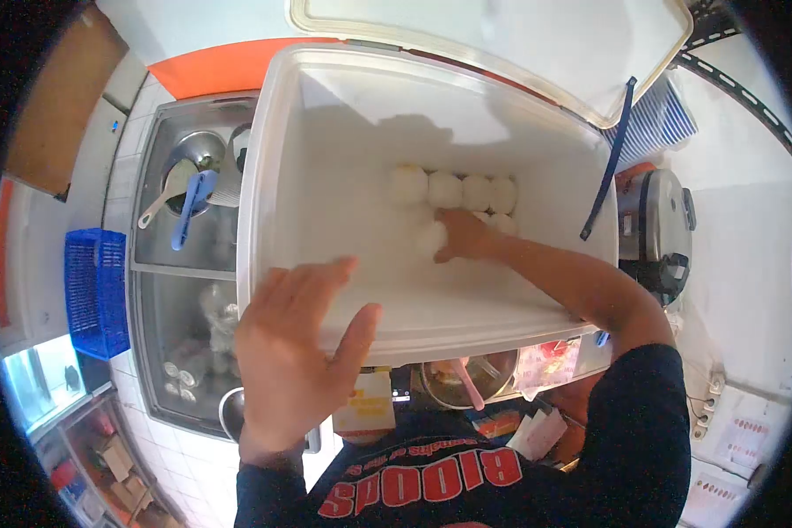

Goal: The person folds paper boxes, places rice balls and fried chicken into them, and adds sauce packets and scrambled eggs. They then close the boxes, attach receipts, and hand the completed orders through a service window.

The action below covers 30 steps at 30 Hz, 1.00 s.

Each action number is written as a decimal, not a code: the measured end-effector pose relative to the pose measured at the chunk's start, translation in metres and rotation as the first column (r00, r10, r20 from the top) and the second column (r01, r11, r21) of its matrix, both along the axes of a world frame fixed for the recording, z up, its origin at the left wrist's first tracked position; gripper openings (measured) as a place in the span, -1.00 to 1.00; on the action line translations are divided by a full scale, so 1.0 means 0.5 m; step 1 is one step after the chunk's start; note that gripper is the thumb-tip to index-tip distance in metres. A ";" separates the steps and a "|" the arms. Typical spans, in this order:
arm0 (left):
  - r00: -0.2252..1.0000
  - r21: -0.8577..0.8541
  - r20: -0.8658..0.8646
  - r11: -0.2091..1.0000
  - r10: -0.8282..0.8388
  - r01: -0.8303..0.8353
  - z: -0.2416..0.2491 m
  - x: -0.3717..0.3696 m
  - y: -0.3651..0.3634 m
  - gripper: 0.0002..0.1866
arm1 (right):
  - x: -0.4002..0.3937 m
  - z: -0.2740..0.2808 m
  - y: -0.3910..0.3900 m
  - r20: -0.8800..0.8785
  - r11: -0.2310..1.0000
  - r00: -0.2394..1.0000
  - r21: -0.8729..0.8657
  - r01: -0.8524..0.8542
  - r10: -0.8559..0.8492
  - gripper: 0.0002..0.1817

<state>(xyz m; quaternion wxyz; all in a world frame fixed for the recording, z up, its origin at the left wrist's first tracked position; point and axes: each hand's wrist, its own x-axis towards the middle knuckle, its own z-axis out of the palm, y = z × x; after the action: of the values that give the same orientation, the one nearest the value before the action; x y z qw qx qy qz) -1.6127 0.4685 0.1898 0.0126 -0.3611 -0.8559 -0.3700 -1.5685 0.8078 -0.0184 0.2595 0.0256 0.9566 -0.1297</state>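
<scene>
A large white cooler box [326, 273] stands in front of me with its lid [502, 40] raised. Inside, several white round bundles [445, 188] sit close together in rows toward the far wall. My right hand [466, 234] reaches down among them, its fingers curled around one white bundle [429, 238] at the near left of the group. What is wrapped in the bundles cannot be made out. Over the box's near left corner hovers my left hand [295, 352], fingers spread and holding nothing.
Left of the box is a glass-topped grey case [185, 264] with a metal bowl and a blue-handled utensil [194, 207] on it. A blue basket [97, 290] lies beyond. A rice cooker [664, 220] stands to the right. A bowl with a pink utensil [469, 383] is below the box.
</scene>
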 end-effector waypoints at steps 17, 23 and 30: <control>0.637 0.691 0.722 0.335 -0.271 -0.640 0.013 0.027 -0.037 -0.08 | -0.161 -0.114 -0.113 -0.294 0.855 0.862 0.202 0.478 -0.412 -0.13; 0.577 0.638 0.770 0.308 -0.274 -0.705 -0.021 0.042 -0.089 -0.22 | -0.154 -0.073 -0.162 -0.150 0.925 0.913 -0.039 0.378 -0.380 0.07; 0.627 0.669 0.737 0.404 -0.251 -0.624 0.058 0.025 -0.015 -0.26 | -0.107 0.327 -0.177 -0.105 0.492 0.860 -0.851 0.182 -0.500 0.09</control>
<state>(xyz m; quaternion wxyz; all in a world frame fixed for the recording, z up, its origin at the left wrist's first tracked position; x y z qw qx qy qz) -1.6002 0.4611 0.2185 -0.1049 0.0054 -0.4792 -0.8714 -1.6219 0.7192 0.1454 0.0411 0.0723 0.7894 -0.6082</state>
